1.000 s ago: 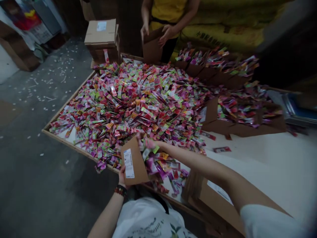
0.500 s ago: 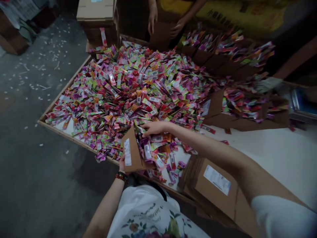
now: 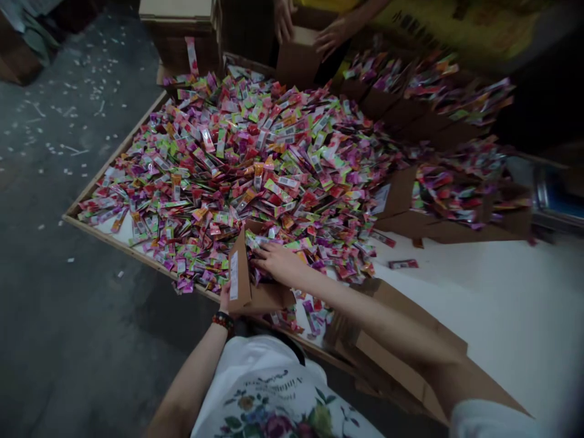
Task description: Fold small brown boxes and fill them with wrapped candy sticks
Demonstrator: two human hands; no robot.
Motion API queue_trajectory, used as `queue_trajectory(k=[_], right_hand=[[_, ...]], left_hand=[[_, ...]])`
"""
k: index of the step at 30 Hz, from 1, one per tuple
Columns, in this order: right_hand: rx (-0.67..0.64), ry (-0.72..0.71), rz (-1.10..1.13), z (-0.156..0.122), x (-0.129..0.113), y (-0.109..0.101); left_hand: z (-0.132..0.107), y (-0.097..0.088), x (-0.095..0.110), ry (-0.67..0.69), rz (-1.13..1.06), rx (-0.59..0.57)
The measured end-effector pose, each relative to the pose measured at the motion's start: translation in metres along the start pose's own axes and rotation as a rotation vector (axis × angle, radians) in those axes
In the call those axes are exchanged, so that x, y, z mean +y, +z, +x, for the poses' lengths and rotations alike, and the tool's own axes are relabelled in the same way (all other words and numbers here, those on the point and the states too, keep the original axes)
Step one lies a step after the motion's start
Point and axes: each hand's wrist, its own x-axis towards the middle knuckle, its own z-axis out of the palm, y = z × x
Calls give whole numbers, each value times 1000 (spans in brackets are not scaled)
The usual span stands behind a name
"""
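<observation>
My left hand grips the edge of an open brown cardboard box, which stands tilted at the near rim of the tray. My right hand lies with spread fingers on a huge heap of colourful foil sachets, just beside the box mouth. The box's inside is mostly hidden. Across the heap, a co-worker's two hands hold another cardboard box.
A wooden rim borders the heap. Sachet-filled cartons stand to the right, with more behind them. A flattened carton lies on a white table. Stacked cartons stand at the back. Scraps litter the concrete floor.
My right hand has moved down the picture, nearer the box mouth, and the loose sachets beside the box have shifted. The box has turned slightly. The co-worker's hands now hold their box higher in view.
</observation>
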Motion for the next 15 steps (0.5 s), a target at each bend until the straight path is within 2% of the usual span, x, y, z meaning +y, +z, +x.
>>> queue_trajectory(k=[4,6,8,10,13,15], right_hand=[[-78,-43,221,15,16,-7],[-101,-36,165,15,12,-8],[-132,22,7,14,6,-8],[-214,63,-55,11,2,-10],[-356,-9,152,1,1,-21],[-327,-63,336,-10,0,-30]], left_hand=[[-2,-3,3,-10,32,56],[-4,0,3,-28,50,40],[-3,2,2,-41,63,22],[0,2,2,-42,68,14],[5,-4,3,-33,74,6],[7,-7,5,-36,59,-33]])
